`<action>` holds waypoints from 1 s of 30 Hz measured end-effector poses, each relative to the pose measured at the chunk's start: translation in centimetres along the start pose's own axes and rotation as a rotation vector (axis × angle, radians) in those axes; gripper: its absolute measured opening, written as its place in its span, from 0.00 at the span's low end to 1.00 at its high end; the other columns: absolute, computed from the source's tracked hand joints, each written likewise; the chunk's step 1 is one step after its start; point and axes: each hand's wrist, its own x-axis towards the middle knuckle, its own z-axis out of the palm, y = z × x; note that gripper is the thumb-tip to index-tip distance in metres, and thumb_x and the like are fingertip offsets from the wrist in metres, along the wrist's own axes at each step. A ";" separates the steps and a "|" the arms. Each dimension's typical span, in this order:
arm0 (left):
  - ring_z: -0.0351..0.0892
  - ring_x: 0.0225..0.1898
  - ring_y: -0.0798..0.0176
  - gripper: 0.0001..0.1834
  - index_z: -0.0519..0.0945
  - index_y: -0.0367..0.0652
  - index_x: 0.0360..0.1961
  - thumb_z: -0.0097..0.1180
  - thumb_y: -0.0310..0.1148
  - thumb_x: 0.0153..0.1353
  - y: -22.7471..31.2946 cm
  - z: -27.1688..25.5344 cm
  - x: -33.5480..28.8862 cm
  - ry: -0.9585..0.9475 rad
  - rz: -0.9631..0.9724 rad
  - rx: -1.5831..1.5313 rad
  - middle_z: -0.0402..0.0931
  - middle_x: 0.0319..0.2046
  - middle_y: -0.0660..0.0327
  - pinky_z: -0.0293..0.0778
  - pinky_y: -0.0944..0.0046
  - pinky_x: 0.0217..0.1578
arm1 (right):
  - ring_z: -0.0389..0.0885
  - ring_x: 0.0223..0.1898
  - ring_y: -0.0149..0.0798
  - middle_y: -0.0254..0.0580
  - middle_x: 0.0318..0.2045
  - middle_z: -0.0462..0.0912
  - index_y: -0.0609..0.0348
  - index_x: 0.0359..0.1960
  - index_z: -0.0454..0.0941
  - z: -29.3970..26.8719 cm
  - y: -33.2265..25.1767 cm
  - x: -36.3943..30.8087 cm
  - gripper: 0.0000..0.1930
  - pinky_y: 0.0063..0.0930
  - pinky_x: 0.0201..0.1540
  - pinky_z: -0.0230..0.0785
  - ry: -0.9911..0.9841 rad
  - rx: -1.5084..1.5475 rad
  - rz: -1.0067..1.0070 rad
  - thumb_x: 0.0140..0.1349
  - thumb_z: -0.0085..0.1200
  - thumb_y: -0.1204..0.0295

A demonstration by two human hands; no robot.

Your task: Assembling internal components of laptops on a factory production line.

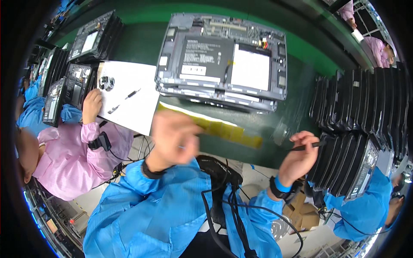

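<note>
You have one green bench [137, 45] before you. On its right stand two rows of dark panels [357, 103] on edge, packed too tightly for a sure count. At the middle sits one stack with at least two units in it; the top one is an opened device [206, 56], lying flat beyond your hands. Its grey casing holds one black battery block [202, 64] on the left, one white rectangle [250, 69] to the right of that, circuit boards along the far edge, and a few red and yellow wires near the far right corner. One white sheet [137, 77] lies left of the stack. One yellow strip [223, 128] runs along the bench between the stack and you.

Your left hand [176, 137] is blurred near the strip's left end; whether its fingers are apart or together, you cannot tell. Your right hand [300, 158] has its fingers closed on one slim dark stick [317, 144], held slantwise beside the right-hand panels.
</note>
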 end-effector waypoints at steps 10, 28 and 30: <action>0.37 0.81 0.52 0.39 0.50 0.32 0.77 0.44 0.44 0.73 -9.4 -0.6 6.2 0.022 -0.832 -0.655 0.45 0.79 0.47 0.36 0.60 0.76 | 0.77 0.36 0.27 0.39 0.31 0.87 0.68 0.47 0.85 8.9 3.5 8.6 0.17 0.28 0.44 0.72 -0.200 -0.595 0.063 0.70 0.59 0.64; 0.78 0.57 0.52 0.38 0.57 0.30 0.73 0.51 0.42 0.70 -7.2 -3.1 11.1 0.001 -0.921 -0.565 0.78 0.54 0.41 0.68 0.62 0.58 | 0.66 0.29 0.22 0.32 0.23 0.77 0.72 0.42 0.84 11.0 0.8 10.6 0.15 0.24 0.32 0.62 -0.243 -0.543 0.048 0.68 0.60 0.66; 0.80 0.52 0.52 0.39 0.57 0.29 0.73 0.51 0.43 0.69 -7.3 -3.6 11.9 0.001 -0.973 -0.561 0.81 0.48 0.44 0.70 0.62 0.55 | 0.66 0.30 0.23 0.35 0.21 0.77 0.72 0.41 0.82 11.3 0.5 11.1 0.17 0.26 0.32 0.64 -0.297 -0.654 0.039 0.68 0.59 0.64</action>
